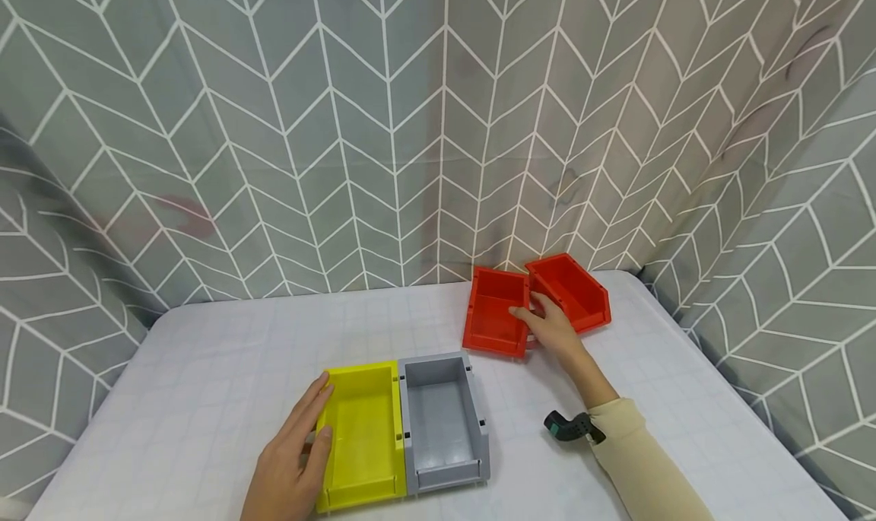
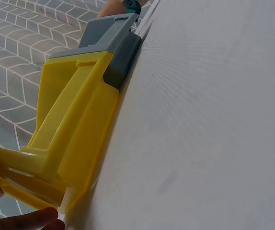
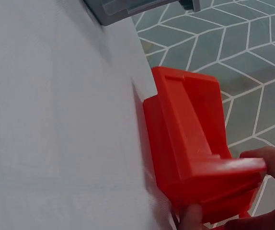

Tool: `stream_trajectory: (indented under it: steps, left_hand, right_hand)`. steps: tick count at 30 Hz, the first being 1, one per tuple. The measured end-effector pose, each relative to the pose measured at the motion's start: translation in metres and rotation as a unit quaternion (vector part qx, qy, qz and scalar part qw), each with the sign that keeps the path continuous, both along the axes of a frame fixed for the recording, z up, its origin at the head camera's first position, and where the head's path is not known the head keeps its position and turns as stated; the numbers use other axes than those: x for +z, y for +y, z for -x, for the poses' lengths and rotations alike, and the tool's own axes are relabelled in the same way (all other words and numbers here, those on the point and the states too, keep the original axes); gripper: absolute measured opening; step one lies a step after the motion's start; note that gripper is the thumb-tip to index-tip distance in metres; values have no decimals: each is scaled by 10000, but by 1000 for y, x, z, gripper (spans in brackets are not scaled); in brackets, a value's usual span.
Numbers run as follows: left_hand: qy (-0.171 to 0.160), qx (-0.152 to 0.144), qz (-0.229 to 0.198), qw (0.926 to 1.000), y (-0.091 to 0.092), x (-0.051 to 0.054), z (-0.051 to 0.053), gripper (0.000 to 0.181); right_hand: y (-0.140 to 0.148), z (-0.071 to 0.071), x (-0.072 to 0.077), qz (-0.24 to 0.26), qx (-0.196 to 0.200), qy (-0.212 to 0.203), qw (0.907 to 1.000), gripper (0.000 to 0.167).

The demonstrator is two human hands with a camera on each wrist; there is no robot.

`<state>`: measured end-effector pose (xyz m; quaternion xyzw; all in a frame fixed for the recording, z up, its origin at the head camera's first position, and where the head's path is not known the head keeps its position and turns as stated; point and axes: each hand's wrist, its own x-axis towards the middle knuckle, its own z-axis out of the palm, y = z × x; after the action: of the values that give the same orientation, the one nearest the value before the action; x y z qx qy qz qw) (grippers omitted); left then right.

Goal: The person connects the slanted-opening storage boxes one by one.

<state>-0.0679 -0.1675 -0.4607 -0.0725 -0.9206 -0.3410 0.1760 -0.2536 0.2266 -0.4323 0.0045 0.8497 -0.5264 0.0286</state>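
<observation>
My left hand (image 1: pixel 290 452) holds the left wall of a yellow bin (image 1: pixel 366 430), with the thumb over its rim. In the left wrist view, some fingers (image 2: pixel 32 219) lie low against its outside. A grey bin (image 1: pixel 443 414) stands against the yellow bin's right side. Farther back, my right hand (image 1: pixel 549 327) grips the right wall of a red bin (image 1: pixel 496 316). In the right wrist view, fingers lie on both the rim and the lower outside of this red bin (image 3: pixel 185 143). A second red bin (image 1: pixel 571 289) sits at an angle just right of that hand, partly covered by it.
A white cloth covers the table (image 1: pixel 226 376). Behind it hangs a grey curtain (image 1: pixel 356 148) with white chevron lines, which also closes off both sides. A black band with a small device (image 1: pixel 569 427) is on my right wrist, by the beige sleeve (image 1: pixel 636 460).
</observation>
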Motion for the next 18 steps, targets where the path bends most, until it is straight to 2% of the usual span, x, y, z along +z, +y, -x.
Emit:
stream_trajectory:
  steps: [5, 10, 18]
  left_hand:
    - [-68, 18, -2, 10000, 1, 1, 0, 48]
    - [-15, 13, -53, 10000, 1, 0, 0, 49]
    - [-76, 79, 8, 9999, 2, 0, 0, 49]
  right_hand:
    - [1, 1, 0, 601, 20, -213, 9980, 71]
    - [1, 1, 3, 760, -132, -323, 9965, 67]
    - [5, 0, 8, 820, -65, -486, 9954, 58]
